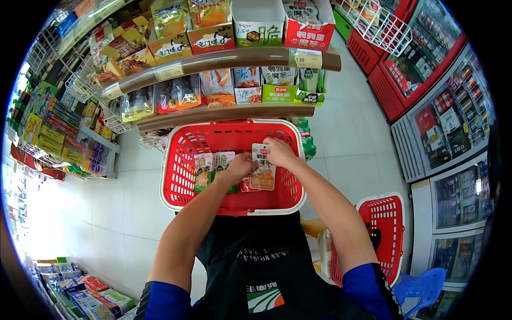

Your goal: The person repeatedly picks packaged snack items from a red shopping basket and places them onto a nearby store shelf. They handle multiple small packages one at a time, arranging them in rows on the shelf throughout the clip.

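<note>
Before me is a red plastic shopping basket with a white rim. My right hand pinches the upper right part of a white and orange snack packet, held upright inside the basket. My left hand reaches in from the left, its fingertips at that packet's left edge; whether they grip it is hidden. Left of my left hand stand two green and white snack packets, the second partly covered by the hand. A red packet shows partly behind the orange one.
Beyond the basket are shelves with brown edges, carrying snack boxes and an open white and green carton. A second red basket and a blue plastic stool are at right. Glass-door coolers line the right side.
</note>
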Demonstrator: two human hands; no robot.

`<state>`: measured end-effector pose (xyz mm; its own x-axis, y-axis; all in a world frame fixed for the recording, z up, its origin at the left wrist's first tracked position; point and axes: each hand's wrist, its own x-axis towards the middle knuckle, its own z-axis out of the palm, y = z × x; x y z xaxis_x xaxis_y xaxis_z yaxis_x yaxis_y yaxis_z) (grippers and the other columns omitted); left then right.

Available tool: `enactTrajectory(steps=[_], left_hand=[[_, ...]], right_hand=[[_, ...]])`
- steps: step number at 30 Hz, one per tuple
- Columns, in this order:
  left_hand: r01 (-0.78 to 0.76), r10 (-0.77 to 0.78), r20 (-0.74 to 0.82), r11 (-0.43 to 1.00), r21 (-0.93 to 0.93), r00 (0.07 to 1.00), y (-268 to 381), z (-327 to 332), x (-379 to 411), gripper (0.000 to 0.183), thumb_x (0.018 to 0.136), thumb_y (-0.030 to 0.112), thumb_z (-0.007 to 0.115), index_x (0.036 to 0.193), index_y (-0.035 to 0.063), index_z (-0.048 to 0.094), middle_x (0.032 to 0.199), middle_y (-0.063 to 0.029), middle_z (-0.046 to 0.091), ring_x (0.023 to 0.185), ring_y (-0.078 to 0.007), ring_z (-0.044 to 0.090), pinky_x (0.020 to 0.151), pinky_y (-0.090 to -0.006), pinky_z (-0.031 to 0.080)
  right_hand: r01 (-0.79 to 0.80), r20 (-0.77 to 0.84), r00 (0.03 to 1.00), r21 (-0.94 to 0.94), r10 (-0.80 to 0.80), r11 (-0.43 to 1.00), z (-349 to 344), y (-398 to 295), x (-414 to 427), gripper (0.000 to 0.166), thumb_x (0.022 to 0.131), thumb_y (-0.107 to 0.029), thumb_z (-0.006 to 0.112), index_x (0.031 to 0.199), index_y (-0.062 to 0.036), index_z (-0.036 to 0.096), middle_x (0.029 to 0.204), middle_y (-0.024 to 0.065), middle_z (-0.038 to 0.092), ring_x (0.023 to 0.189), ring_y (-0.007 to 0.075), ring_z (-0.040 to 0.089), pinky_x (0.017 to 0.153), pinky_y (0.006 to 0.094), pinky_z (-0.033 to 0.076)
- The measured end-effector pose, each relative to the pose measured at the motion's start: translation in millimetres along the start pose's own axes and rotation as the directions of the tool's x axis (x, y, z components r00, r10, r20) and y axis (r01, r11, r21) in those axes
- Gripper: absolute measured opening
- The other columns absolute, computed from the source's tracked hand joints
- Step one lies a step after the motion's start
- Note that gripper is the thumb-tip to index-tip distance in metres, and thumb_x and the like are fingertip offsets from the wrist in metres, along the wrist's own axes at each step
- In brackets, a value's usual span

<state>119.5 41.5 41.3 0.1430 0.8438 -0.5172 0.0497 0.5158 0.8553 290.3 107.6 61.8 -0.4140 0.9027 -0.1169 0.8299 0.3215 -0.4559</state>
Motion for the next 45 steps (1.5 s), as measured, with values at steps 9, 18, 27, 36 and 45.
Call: enactTrajectory(steps=[9,18,27,36,45], left_hand=[[0.076,-0.040,-0.091,0.895,0.439,0.995,-82,10,86,0.028,0.083,0.020,0.063,0.094,-0.0056,0.068,0.093,-0.0275,0.067,0.082,-0.0356,0.068,0.071,-0.0438,0.053],[-0.121,0.111,0.062,0.677,0.726,0.992,-57,27,62,0.042,0.085,0.033,0.060,0.120,0.0080,0.060,0.109,-0.0274,0.064,0.101,-0.0438,0.063,0.087,-0.0512,0.052],[-0.254,0.234,0.132,0.631,0.733,0.963,-67,21,58,0.040,0.085,0.039,0.061,0.107,0.0059,0.068,0.107,-0.0249,0.066,0.096,-0.0440,0.064,0.084,-0.0516,0.051],[-0.466,0.327,0.348,0.435,0.770,0.879,95,4,-51,0.029,0.088,0.027,0.065,0.111,0.0083,0.068,0.104,-0.0228,0.067,0.096,-0.0372,0.066,0.086,-0.0452,0.052],[-0.571,0.954,0.296,-0.267,0.776,-0.044,310,30,-119,0.040,0.083,0.010,0.068,0.120,-0.0009,0.058,0.124,-0.0187,0.059,0.119,-0.0372,0.053,0.101,-0.0443,0.044]], right_hand=[[-0.016,0.314,0.938,-0.381,0.146,0.924,40,14,35,0.028,0.083,-0.016,0.066,0.108,-0.0066,0.069,0.114,0.0168,0.068,0.108,0.0307,0.066,0.087,0.0424,0.055],[-0.003,0.201,0.974,-0.448,0.104,0.894,74,27,40,0.021,0.087,-0.014,0.057,0.099,-0.0099,0.074,0.105,0.0126,0.072,0.099,0.0297,0.070,0.080,0.0427,0.057],[0.149,0.279,0.960,-0.447,-0.021,0.882,62,1,34,0.021,0.086,-0.017,0.058,0.098,-0.0103,0.074,0.103,0.0126,0.072,0.097,0.0281,0.070,0.077,0.0433,0.057],[0.413,-0.115,0.899,-0.103,-0.423,0.905,-104,-44,-38,0.013,0.084,-0.018,0.061,0.084,-0.0098,0.071,0.082,0.0153,0.070,0.075,0.0348,0.067,0.065,0.0435,0.053],[0.472,-0.738,0.404,-0.338,-0.540,0.814,-320,-110,-8,0.013,0.085,-0.010,0.060,0.095,-0.0047,0.067,0.095,0.0161,0.068,0.089,0.0356,0.065,0.074,0.0453,0.052]])
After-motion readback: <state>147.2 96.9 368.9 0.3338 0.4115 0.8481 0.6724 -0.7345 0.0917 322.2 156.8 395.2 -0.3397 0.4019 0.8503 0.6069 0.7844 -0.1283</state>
